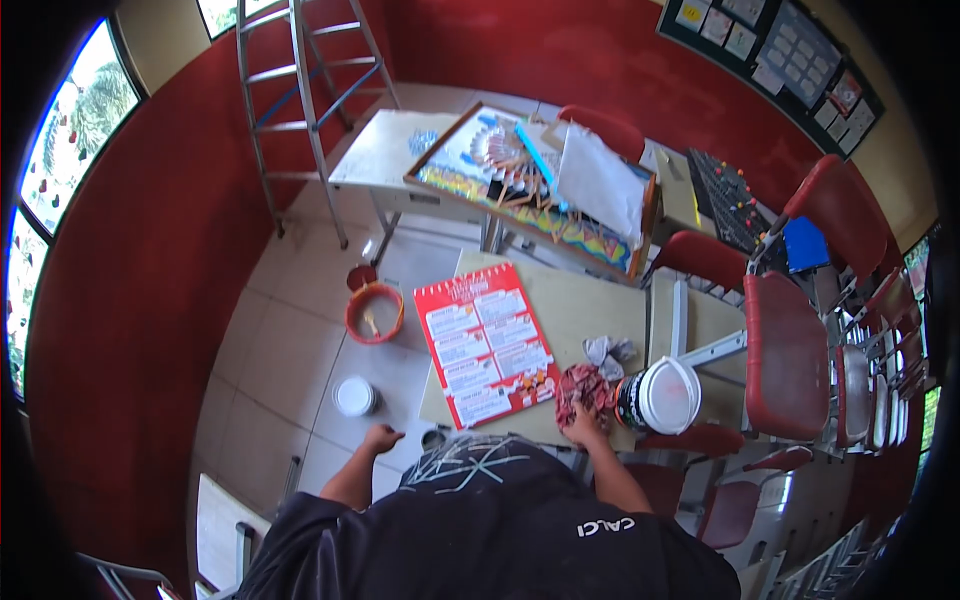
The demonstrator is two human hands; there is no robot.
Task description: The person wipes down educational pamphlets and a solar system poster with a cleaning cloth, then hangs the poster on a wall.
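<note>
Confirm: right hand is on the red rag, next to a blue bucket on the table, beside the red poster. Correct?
One thing is off: the bucket is white, not blue. The head view shows the right hand on the red rag, next to that white bucket on the table, beside the red poster.

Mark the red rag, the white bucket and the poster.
red rag (583, 385), head view, middle of the cloth.
white bucket (668, 395), head view, its white end.
poster (488, 343), head view, centre of the sheet.
</note>
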